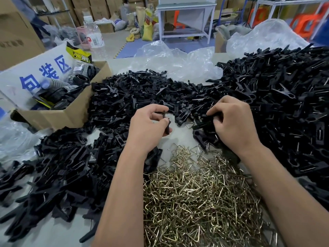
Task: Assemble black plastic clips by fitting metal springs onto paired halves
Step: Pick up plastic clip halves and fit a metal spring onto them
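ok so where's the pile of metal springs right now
In the head view the pile of metal springs lies on the table at bottom centre, between the two forearms, just below the left hand and right hand, with black clip halves heaped to its left.

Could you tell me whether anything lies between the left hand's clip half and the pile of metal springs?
Nothing visible does: the left hand holds a clip half above bare table, and the spring pile lies open just below it.
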Tool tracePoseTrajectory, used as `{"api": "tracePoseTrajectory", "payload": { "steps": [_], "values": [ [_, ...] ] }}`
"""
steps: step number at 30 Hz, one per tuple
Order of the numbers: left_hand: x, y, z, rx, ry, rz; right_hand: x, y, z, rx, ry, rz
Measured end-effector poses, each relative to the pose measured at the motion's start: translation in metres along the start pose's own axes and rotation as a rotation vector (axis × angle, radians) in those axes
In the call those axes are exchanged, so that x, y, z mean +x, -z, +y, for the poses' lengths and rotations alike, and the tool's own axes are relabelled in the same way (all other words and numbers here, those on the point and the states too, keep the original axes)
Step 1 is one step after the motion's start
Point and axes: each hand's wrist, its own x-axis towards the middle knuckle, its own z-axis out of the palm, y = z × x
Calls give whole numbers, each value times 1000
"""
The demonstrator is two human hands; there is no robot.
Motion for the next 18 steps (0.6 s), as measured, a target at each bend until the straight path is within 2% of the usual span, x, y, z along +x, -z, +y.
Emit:
{"api": "tracePoseTrajectory", "payload": {
  "steps": [5, 10, 18],
  "values": [
    [-3, -3, 4, -110, 32, -113, 0, -1, -16, 197, -18, 113],
    [-5, -5, 8, -230, 67, -121, -5, -7, -43, 488, -37, 56],
    [-4, -4, 7, -351, 116, -118, -10, -16, -46, 617, -72, 16]
  ]
}}
